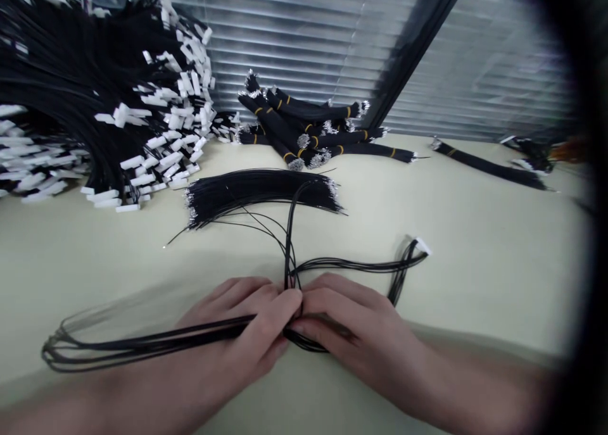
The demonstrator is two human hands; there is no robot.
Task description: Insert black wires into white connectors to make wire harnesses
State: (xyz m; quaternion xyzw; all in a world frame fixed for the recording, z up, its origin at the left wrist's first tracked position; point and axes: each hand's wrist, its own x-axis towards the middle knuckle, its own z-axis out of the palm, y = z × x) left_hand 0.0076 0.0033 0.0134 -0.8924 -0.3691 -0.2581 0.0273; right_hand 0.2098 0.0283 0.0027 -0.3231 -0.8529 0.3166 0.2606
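My left hand [242, 334] and my right hand [351, 327] meet at the near middle of the pale table [475, 270], both pinched shut on a thin bunch of black wires [156, 343]. The bunch loops out to the left across my left wrist. From the pinch more strands run right to a small white connector [422, 246], and others rise toward a loose flat bundle of black wires with bare metal tips [261, 191] lying just beyond my hands.
A big heap of black wires with white connectors [95, 106] fills the far left. Tied bundles with yellow bands [308, 131] lie at the back by the window blinds [308, 36]. One more long bundle [489, 166] lies far right.
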